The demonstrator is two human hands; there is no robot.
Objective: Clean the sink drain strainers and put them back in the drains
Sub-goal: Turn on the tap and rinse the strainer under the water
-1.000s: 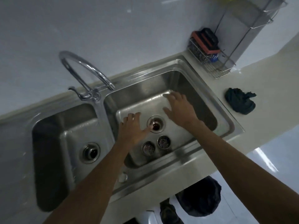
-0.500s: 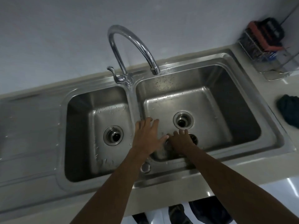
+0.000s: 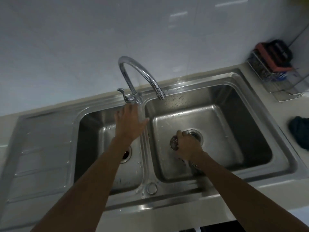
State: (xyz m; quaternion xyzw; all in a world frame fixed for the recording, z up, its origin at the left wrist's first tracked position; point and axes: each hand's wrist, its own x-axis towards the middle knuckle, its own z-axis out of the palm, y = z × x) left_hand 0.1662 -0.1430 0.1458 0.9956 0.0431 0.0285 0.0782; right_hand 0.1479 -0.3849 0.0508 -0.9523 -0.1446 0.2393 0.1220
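A steel double sink (image 3: 284, 166) fills the head view. My right hand (image 3: 187, 146) is in the right basin, closed on a round strainer (image 3: 173, 143) with dark debris in it, just left of the right drain (image 3: 196, 134). A second strainer (image 3: 195, 165) peeks out from under my right wrist. My left hand (image 3: 128, 123) is open with its fingers spread, raised over the divider just below the faucet lever (image 3: 122, 92). The left drain (image 3: 126, 154) is partly hidden by my left forearm.
The curved faucet (image 3: 142, 74) arches over the right basin. A wire rack (image 3: 274, 76) with sponges stands at the back right. A dark cloth (image 3: 299, 133) lies on the counter to the right. A drainboard (image 3: 45, 148) lies left of the basins.
My left hand has risen from the basin floor toward the faucet lever. My right hand has closed on a strainer and brought it beside the right drain. The view has tilted up.
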